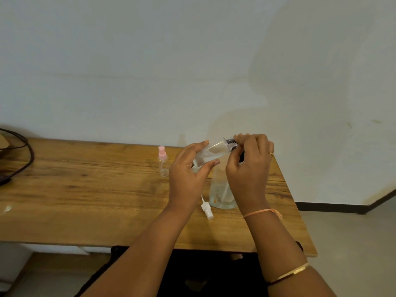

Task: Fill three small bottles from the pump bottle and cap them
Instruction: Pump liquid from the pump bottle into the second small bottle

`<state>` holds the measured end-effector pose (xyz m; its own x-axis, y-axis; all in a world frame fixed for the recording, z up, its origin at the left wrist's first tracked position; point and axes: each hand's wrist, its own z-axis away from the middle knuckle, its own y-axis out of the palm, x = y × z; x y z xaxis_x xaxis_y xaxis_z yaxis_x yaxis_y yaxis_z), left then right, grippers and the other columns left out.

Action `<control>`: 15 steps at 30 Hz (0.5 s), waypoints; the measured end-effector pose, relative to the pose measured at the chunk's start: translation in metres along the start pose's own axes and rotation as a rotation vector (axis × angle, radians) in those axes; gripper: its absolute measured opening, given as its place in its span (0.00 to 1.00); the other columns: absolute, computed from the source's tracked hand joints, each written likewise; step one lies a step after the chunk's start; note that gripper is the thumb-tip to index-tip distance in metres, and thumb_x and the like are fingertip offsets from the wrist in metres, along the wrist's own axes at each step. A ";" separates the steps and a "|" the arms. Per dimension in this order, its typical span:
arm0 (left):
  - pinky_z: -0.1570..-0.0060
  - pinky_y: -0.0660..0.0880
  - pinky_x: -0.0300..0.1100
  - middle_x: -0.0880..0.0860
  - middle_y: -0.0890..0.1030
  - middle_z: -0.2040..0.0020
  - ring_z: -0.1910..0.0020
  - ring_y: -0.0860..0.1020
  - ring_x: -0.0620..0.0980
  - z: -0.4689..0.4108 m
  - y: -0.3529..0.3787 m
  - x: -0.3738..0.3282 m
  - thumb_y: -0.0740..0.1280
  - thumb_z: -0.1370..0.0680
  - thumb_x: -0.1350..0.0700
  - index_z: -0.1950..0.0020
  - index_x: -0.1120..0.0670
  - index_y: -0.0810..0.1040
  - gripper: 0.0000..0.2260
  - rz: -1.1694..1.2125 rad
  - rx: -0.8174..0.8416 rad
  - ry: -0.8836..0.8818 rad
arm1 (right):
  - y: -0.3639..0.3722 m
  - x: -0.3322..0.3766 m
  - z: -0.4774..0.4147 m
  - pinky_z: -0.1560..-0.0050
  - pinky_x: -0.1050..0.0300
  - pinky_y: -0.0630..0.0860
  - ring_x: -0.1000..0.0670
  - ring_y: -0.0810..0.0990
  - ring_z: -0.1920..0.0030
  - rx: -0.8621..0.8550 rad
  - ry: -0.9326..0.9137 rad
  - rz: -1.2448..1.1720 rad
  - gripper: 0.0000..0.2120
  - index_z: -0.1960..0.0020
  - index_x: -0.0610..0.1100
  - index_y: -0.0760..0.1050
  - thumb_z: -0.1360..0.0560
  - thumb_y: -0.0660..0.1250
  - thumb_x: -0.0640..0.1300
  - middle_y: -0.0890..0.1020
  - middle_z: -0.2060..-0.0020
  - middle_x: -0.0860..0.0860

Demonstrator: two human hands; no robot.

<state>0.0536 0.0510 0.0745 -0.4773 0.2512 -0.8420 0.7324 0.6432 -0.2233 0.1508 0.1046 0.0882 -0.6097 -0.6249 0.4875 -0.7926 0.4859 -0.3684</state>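
Left hand (188, 168) grips a small clear bottle (211, 152) by its body, tilted above the table (85, 189). Right hand (250, 166) pinches the black pump head (231, 143) at its mouth, over the standing pump bottle (220, 189). A white spray cap (207, 209) lies loose nearby; a pink-capped bottle (162, 162) stands at left. Risk: with this tilt, liquid could spill if nozzle and mouth slip apart.

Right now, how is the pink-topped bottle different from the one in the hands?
The pink-topped bottle stands upright on the table; the held bottle is tilted, gripped by the left hand. The pink-topped bottle wears its cap and looks empty; the held bottle seems to have liquid inside, and the right hand pinches a dark nozzle at its mouth. Both are small and clear.
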 end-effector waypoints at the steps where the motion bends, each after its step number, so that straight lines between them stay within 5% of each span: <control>1: 0.45 0.62 0.18 0.50 0.80 0.47 0.53 0.77 0.48 0.001 0.000 -0.003 0.75 0.32 0.59 0.42 0.52 0.78 0.20 -0.006 -0.019 0.009 | -0.001 0.002 -0.002 0.57 0.62 0.63 0.50 0.68 0.55 -0.006 0.005 -0.011 0.10 0.54 0.38 0.77 0.32 0.62 0.31 0.76 0.58 0.45; 3: 0.48 0.55 0.14 0.50 0.80 0.48 0.56 0.75 0.47 0.000 0.001 -0.006 0.76 0.32 0.60 0.42 0.54 0.79 0.19 -0.009 -0.039 0.018 | -0.003 0.005 -0.007 0.57 0.61 0.64 0.51 0.68 0.56 0.004 0.009 -0.007 0.09 0.54 0.38 0.77 0.32 0.62 0.31 0.77 0.58 0.45; 8: 0.53 0.70 0.25 0.37 0.76 0.49 0.47 0.74 0.33 -0.004 0.004 -0.001 0.76 0.32 0.56 0.44 0.42 0.74 0.21 0.039 -0.033 0.008 | -0.005 0.003 -0.010 0.56 0.62 0.62 0.48 0.70 0.56 0.019 0.005 0.027 0.09 0.54 0.38 0.78 0.32 0.63 0.32 0.77 0.58 0.45; 11: 0.48 0.63 0.19 0.43 0.78 0.48 0.50 0.76 0.42 -0.003 0.003 0.000 0.76 0.32 0.58 0.42 0.49 0.78 0.20 0.038 -0.027 -0.008 | -0.001 0.000 -0.003 0.59 0.62 0.62 0.45 0.71 0.56 0.014 -0.014 0.047 0.09 0.53 0.38 0.77 0.31 0.62 0.33 0.76 0.58 0.44; 15: 0.54 0.76 0.37 0.38 0.77 0.49 0.49 0.78 0.46 -0.001 0.002 0.007 0.76 0.33 0.55 0.44 0.42 0.75 0.20 0.041 -0.015 -0.059 | 0.005 -0.006 0.002 0.60 0.64 0.60 0.42 0.73 0.57 0.039 -0.042 0.084 0.10 0.53 0.37 0.77 0.31 0.63 0.31 0.76 0.58 0.43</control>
<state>0.0512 0.0551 0.0689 -0.4173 0.2353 -0.8778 0.7434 0.6439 -0.1808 0.1505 0.1091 0.0821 -0.6731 -0.6086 0.4202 -0.7378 0.5141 -0.4374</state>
